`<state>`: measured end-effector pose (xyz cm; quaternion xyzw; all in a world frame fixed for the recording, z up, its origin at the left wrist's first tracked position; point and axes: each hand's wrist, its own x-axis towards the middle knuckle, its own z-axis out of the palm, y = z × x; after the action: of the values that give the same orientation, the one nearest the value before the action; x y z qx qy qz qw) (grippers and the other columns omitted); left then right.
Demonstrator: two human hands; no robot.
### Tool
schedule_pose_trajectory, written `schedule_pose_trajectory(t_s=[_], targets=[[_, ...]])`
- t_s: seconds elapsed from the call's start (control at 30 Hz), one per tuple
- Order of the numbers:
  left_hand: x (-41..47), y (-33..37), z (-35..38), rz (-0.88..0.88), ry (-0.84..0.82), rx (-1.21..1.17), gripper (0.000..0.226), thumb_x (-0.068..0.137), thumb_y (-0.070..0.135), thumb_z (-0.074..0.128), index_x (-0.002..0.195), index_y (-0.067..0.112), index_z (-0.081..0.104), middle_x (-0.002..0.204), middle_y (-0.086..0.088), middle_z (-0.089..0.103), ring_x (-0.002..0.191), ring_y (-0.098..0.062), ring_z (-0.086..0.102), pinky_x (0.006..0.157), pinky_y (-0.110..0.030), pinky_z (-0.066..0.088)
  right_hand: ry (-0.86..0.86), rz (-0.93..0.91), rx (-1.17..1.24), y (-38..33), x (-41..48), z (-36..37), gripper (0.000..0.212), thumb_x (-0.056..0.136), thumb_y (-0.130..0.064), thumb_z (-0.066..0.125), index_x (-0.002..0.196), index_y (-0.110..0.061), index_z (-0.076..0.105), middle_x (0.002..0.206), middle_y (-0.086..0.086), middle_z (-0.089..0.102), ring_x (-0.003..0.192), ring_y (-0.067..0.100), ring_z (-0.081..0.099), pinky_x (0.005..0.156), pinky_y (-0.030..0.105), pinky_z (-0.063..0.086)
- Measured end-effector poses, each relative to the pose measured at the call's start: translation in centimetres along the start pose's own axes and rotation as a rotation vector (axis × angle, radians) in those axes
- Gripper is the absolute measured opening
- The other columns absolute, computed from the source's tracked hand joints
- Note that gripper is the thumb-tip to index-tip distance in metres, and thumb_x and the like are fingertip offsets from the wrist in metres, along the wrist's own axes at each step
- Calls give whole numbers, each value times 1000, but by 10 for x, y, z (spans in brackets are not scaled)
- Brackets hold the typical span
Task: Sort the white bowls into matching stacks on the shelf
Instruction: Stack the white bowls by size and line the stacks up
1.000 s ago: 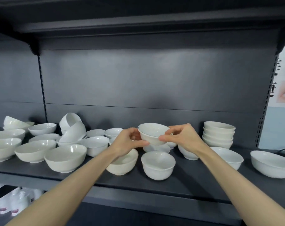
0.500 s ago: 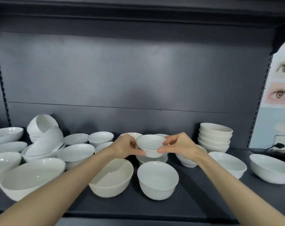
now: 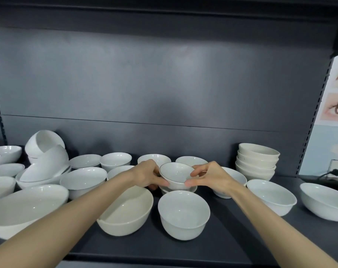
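At the centre of the frame both hands hold one small white bowl [image 3: 174,174] with a thin dark line round its rim, tipped toward the camera. The left hand [image 3: 146,175] pinches its left side and the right hand [image 3: 210,176] its right side, thumbs on the near wall. It hangs directly over a similar low bowl [image 3: 192,189] on the dark shelf [image 3: 232,240]; whether they touch cannot be told. A stack of cream bowls [image 3: 258,161] stands at right of centre, and a deep bowl [image 3: 183,213] sits in front.
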<state>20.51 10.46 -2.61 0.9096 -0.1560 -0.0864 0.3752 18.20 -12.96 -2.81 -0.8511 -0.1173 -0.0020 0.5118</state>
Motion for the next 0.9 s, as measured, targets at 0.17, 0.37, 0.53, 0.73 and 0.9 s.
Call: schedule_pose_trajectory(t_s=[0.17, 0.37, 0.53, 0.73, 0.9], targets=[[1, 0, 2, 19, -10, -100, 27, 82, 11, 73, 103, -6, 69, 84, -5, 68, 76, -12, 63, 73, -19, 54, 5, 2, -1, 2, 3, 0, 42, 58, -17, 90, 93, 0, 73, 115, 2, 64, 116, 17, 58, 93, 25, 45], [5, -7, 2, 28, 7, -106, 30, 79, 16, 77, 97, -8, 70, 93, -18, 71, 79, -17, 63, 88, -34, 54, 23, -3, 14, 8, 8, 2, 52, 42, -28, 93, 85, -6, 75, 107, 4, 70, 107, 17, 64, 102, 40, 47], [2, -12, 1, 4, -45, -55, 53, 65, 38, 80, 98, -2, 71, 88, -6, 65, 83, -14, 55, 85, -33, 47, 15, -8, -55, 9, 11, 3, 63, 33, -40, 92, 86, -11, 75, 99, -3, 70, 103, 15, 65, 99, 35, 49], [1, -7, -1, -26, -12, -19, 47, 74, 26, 81, 97, -12, 66, 79, -7, 58, 74, -16, 48, 71, -26, 38, -21, -40, -62, 15, 11, 6, 54, 37, -40, 91, 66, -4, 65, 67, -5, 49, 73, 12, 51, 79, 31, 43], [-2, -3, 3, -42, 25, 6, 40, 75, 22, 80, 90, -13, 67, 72, -8, 56, 66, -16, 46, 60, -18, 37, -41, -44, -74, 14, 11, 4, 43, 41, -38, 90, 49, -19, 53, 57, -10, 46, 72, 17, 52, 78, 31, 41]])
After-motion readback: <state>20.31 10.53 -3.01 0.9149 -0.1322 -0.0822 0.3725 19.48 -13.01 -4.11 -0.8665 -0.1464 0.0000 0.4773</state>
